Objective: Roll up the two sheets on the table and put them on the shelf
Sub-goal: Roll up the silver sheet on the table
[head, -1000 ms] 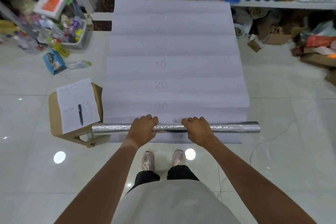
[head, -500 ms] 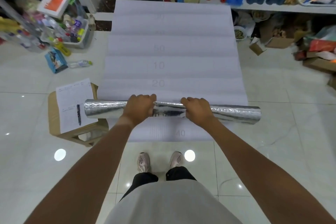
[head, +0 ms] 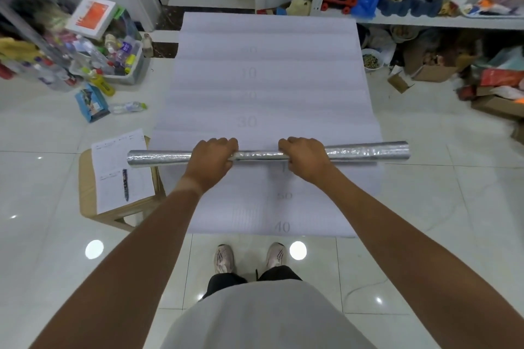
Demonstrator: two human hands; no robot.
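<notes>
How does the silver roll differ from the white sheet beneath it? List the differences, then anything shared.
The silver roll is shiny and crinkled; the white sheet is matt with faint printed numbers. The silver roll is rolled into a tube and gripped by both hands; the white sheet lies flat, unheld. Both span a similar width.

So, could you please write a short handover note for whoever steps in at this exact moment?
Left hand and right hand each grip the silver roll from above, near its middle.
The roll lies across the white sheet, which is spread flat on the table.
Done: one sheet is rolled.
Left: shelve the roll on the shelf at far right, then roll and shelve the white sheet.
</notes>
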